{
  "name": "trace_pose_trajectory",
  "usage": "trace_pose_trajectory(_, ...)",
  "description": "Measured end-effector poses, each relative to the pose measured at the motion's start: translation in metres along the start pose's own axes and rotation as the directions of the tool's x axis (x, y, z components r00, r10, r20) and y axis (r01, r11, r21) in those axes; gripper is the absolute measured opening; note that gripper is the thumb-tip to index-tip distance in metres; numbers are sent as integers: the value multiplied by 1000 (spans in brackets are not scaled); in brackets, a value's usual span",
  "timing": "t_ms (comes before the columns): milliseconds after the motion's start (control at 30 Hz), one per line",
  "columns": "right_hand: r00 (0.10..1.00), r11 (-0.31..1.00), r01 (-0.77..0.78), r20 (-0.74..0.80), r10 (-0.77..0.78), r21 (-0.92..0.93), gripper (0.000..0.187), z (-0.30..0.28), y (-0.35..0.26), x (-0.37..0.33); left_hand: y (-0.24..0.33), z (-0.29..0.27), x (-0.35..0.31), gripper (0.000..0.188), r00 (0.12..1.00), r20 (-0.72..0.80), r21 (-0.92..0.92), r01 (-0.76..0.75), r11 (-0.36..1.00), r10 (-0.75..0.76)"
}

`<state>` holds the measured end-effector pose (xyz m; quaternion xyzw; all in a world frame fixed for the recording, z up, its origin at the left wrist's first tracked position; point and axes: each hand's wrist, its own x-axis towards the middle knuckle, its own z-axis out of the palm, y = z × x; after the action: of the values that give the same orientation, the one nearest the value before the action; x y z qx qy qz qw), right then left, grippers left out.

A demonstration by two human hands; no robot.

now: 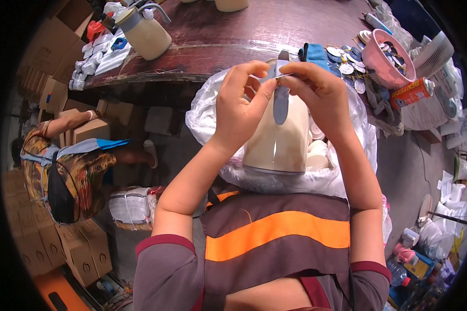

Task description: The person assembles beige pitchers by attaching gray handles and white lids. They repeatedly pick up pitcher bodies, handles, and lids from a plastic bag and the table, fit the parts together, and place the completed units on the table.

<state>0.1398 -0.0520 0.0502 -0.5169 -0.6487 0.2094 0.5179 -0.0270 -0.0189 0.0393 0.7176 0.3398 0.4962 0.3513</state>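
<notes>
A cream jug [275,147] with a grey handle [280,109] stands tilted in front of me, its base toward me, on an open white plastic bag [205,111]. Above its handle, my left hand [239,98] is closed in a pinch, thumb against finger, on what looks like a thin yellowish tag string [278,81]. Close beside it, my right hand [319,88] pinches a small pale tag [284,76], seen nearly edge-on. The fingers partly hide the jug's top. Inside the bag, several cream round parts [317,155] lie right of the jug.
On the dark red table [233,31], round white and blue tags [346,68] lie by a pink basin [381,65], a blue cloth [315,53] and an orange spray can [412,92]. Another cream jug [148,39] stands far left. A co-worker [70,171] sits left among cardboard boxes [85,249].
</notes>
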Motion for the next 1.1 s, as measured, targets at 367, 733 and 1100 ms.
trace_pose_trajectory(367, 976, 977, -6, -213, -41, -214, 29, 6, 27, 25, -10, 1, 7, 38, 663, 622, -319, 700, 639, -416)
trace_pose_trajectory(733, 890, 959, -282, -378, 254, -18, 22, -28, 77, -12, -6, -46, -15, 39, 654, 634, -319, 707, 632, -412)
trace_pose_trajectory(1100, 833, 909, 298, -384, -397, -292, 28, -28, 11, 3, 8, -43, -25, 39, 580, 738, -333, 757, 562, -345)
